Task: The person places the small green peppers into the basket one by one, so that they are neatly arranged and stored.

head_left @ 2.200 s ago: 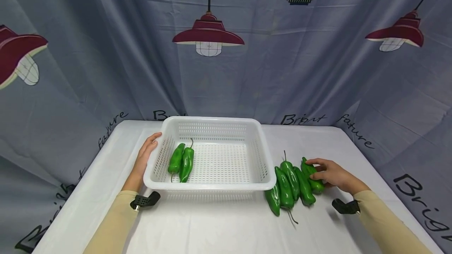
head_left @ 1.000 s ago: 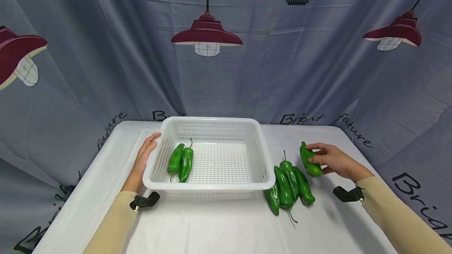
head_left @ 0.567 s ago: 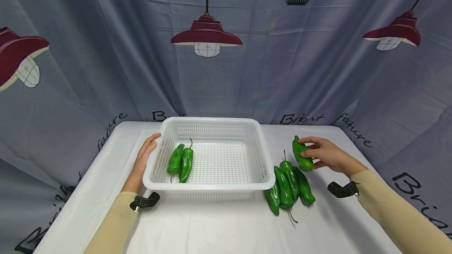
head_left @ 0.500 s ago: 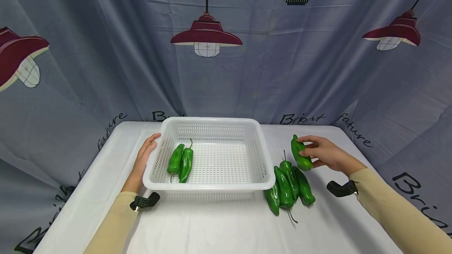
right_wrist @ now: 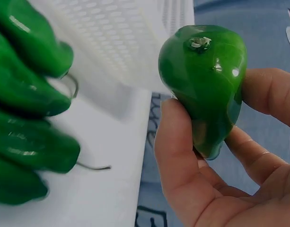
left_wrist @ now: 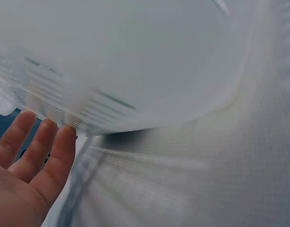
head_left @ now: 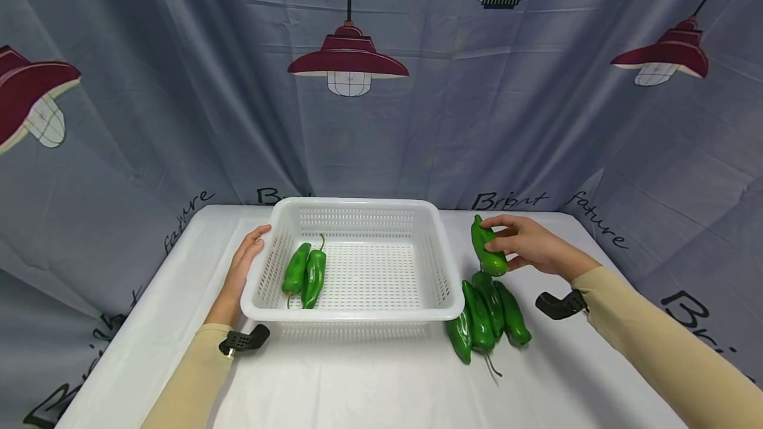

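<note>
A glossy green pepper is pinched between the thumb and fingers of my right hand, held above the table behind a row of other peppers. In the right wrist view this held pepper shows its broad end toward the camera. My left hand rests against the left side of a white perforated basket; in the left wrist view its straight fingers touch the slotted wall. Two green peppers lie side by side in the basket's left part.
Several green peppers lie close together on the white-covered table, by the basket's front right corner. A grey-blue curtain with printed lamps hangs behind and around the table.
My right hand has taken the rightmost pepper from the row, lifted it and carried it left toward the basket. My left hand and the basket have stayed in place.
</note>
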Demonstrator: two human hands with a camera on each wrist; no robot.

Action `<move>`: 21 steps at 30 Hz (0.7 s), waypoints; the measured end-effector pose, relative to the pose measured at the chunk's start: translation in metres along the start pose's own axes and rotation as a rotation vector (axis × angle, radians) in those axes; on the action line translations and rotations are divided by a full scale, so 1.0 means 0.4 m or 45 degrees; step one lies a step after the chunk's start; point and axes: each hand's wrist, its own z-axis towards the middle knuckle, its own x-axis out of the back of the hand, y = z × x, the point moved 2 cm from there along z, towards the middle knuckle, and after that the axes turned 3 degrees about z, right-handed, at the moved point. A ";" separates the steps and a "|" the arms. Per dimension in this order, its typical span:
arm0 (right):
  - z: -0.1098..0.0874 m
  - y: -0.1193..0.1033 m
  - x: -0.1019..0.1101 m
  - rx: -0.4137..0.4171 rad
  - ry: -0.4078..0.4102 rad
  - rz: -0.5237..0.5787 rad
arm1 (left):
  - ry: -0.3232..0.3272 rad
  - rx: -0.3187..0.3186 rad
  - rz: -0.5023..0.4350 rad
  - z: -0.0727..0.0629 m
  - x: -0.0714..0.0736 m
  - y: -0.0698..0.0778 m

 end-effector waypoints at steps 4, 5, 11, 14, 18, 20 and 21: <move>0.014 -0.040 -0.024 -0.005 -0.016 0.011 | 0.005 0.002 0.004 0.001 -0.002 -0.001; 0.018 -0.051 -0.031 -0.006 -0.019 0.013 | 0.006 0.001 -0.003 0.001 -0.003 -0.001; 0.055 -0.105 -0.077 0.010 -0.050 0.002 | -0.004 -0.007 -0.025 0.001 -0.003 -0.004; 0.073 -0.123 -0.100 0.023 -0.070 -0.003 | -0.003 -0.015 -0.016 0.004 -0.002 -0.008; 0.095 -0.144 -0.132 0.028 -0.092 0.016 | -0.006 -0.042 -0.017 0.007 0.004 -0.012; 0.105 -0.152 -0.147 0.019 -0.095 0.027 | -0.003 -0.072 -0.036 0.007 0.006 -0.015; 0.110 -0.155 -0.155 0.016 -0.097 0.033 | -0.001 -0.073 -0.040 0.007 0.008 -0.017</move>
